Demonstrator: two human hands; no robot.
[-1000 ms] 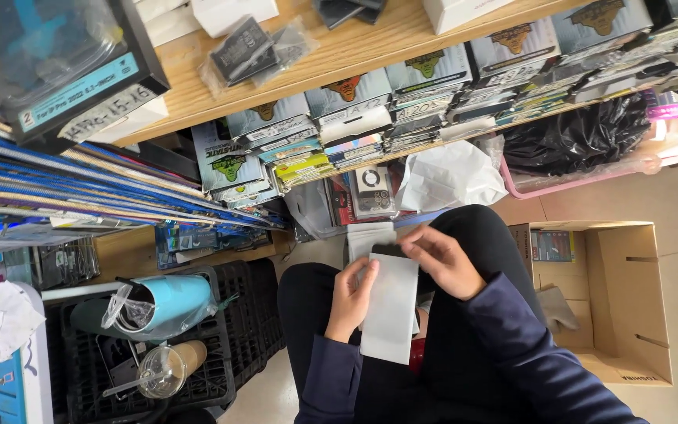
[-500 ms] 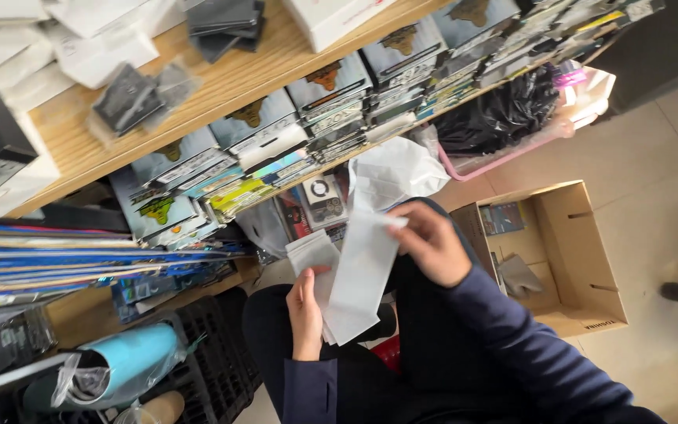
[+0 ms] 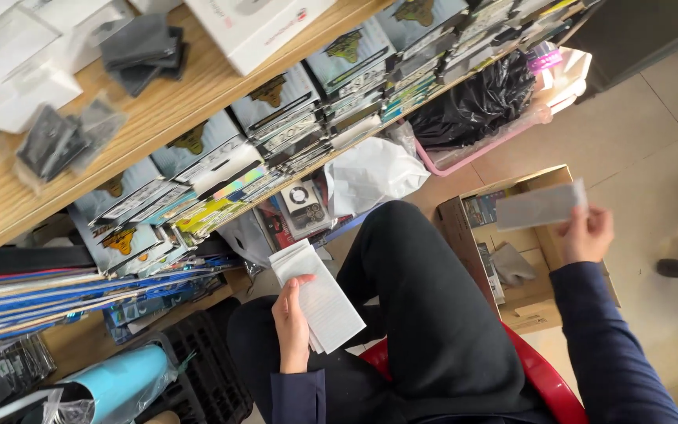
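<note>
The person sits on 1 red chair (image 3: 539, 377) with black trousers on, and the 2 hands are well apart. The left hand (image 3: 292, 326) is clamped on 1 small stack of white sheets (image 3: 317, 298), thumb on top and fingers below; the stack lies over the left thigh, left of the raised knee. I cannot tell how many sheets are in it, though at least 2 edges show at its upper corner. The right hand (image 3: 586, 234) pinches 1 grey translucent sheet (image 3: 539, 206) by its right end, held in the air above the open cardboard box (image 3: 464, 228).

That 1 cardboard box stands on the tiled floor just right of the knee. Inside it lie 1 crumpled grey sheet (image 3: 512, 263) and some flat printed packets along its left wall. Beyond the box, toward the shelving, sits 1 pink basket (image 3: 472, 149) holding 1 black plastic bag (image 3: 472, 98). Left of the box, past the knee, rests 1 white plastic bag (image 3: 370, 173). Farther left of the box, the wooden shelf (image 3: 166, 110) carries a long row of upright boxed packets; too many overlap to count. 1 light-blue roll wrapped in clear plastic (image 3: 115, 381) lies at the lower left, well apart from the box, beside 1 black crate (image 3: 205, 369).
</note>
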